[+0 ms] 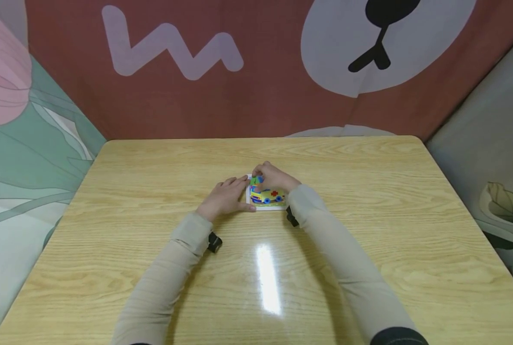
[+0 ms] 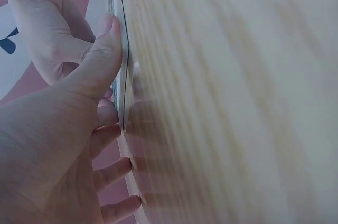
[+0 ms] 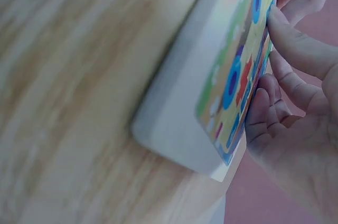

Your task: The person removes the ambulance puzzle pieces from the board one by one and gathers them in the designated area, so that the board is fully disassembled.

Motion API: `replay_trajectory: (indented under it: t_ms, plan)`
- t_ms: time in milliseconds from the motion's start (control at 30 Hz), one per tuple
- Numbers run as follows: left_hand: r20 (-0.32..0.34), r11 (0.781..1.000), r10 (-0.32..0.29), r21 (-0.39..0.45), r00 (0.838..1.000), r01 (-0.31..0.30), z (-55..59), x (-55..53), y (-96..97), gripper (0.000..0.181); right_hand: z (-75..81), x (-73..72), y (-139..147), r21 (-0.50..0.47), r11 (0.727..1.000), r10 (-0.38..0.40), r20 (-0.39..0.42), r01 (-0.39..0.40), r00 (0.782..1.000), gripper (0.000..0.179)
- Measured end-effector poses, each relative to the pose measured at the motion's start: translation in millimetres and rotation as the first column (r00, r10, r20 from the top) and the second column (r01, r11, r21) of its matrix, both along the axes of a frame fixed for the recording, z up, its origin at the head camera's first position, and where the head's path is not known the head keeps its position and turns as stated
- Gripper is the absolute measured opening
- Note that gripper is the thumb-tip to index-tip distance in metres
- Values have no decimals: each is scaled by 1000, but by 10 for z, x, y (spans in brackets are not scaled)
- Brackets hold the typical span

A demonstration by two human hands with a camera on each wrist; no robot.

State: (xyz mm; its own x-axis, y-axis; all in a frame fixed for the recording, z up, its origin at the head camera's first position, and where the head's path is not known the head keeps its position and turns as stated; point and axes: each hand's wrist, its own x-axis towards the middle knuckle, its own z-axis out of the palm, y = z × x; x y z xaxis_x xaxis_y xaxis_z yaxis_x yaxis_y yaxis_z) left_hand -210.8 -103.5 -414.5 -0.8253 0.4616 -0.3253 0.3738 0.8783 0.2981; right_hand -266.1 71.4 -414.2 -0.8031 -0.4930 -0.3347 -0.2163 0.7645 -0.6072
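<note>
A small flat board point(image 1: 270, 208) with a white border lies on the table, bearing a bright picture of a yellow ambulance point(image 1: 275, 196) with a red cross. At its left side rests my left hand point(image 1: 227, 197), fingers stretched out and thumb at the lower left corner. My right hand point(image 1: 275, 178) reaches over the board from the right, with fingertips at the green and blue upper left part of the picture. In the right wrist view its thumb point(image 3: 280, 23) touches the picture point(image 3: 232, 86) and the other fingers bend beside it. I cannot tell whether they pinch a loose piece.
The board lies on a light wood-grain table point(image 1: 153, 163), toward its far side. Behind the table hangs a red-brown cloth point(image 1: 273, 105) with a cartoon animal face. A leaf-patterned cloth point(image 1: 32, 158) covers the left side. Each wrist wears a small black camera point(image 1: 215, 242).
</note>
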Motion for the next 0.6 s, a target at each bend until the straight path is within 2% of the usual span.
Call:
replay_trajectory:
  t_ms: [200, 600]
  plan:
    - [-4, 1000, -1, 1, 1000, 1, -8, -7, 2, 93, -11, -2, 3, -14, 1000, 0, -6, 0, 1000, 35]
    - [-12, 1000, 2, 3, 1000, -2, -26, -13, 11, 94, 2, 9, 5, 9, 999, 38, -59, -38, 998, 46]
